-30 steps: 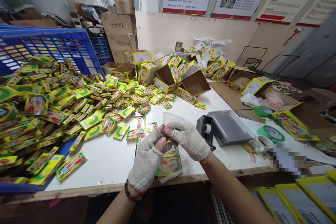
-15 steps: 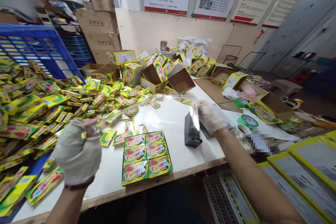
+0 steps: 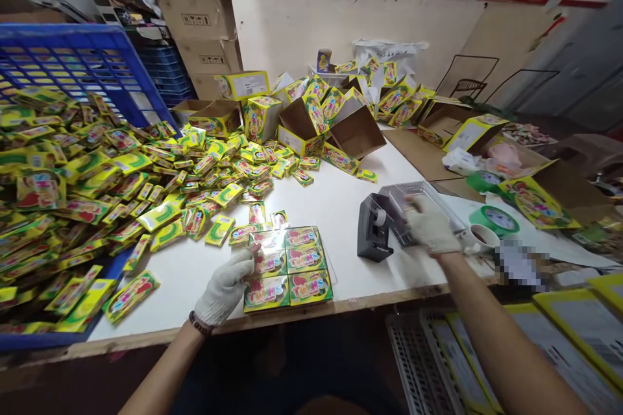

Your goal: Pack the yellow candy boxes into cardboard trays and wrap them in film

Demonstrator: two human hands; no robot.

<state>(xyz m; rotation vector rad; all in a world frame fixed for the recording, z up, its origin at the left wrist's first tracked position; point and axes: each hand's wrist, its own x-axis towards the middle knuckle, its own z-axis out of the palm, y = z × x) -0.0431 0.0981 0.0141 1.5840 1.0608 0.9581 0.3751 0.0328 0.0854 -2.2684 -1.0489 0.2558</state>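
Note:
A block of several candy boxes [image 3: 311, 258] with melon pictures lies near the table's front edge. Clear plastic, apparently a cover [image 3: 327, 248], lies over them, its edge showing at the right. At the block's left side, my left hand [image 3: 221, 292], in a white glove, has its fingers closed at the plastic's edge, the index finger over the boxes. My right hand [image 3: 433, 224], gloved and smeared by motion, is at the clear plastic trays [image 3: 409, 191]; its fingers cannot be made out. Between my hands stands a black tape dispenser [image 3: 372, 230].
Loose candy boxes [image 3: 121, 168] are heaped at the left against a blue crate [image 3: 78, 58]. Open display cartons [image 3: 357, 130] stand at the back. To the right are green tape rolls [image 3: 494, 219], a cup [image 3: 481, 238] and, below, yellow-edged cartons [image 3: 574, 318].
My left hand has moved right to the candy block, and clear plastic that stretched across the table now lies over it. My right hand has shifted from behind the dispenser to the trays.

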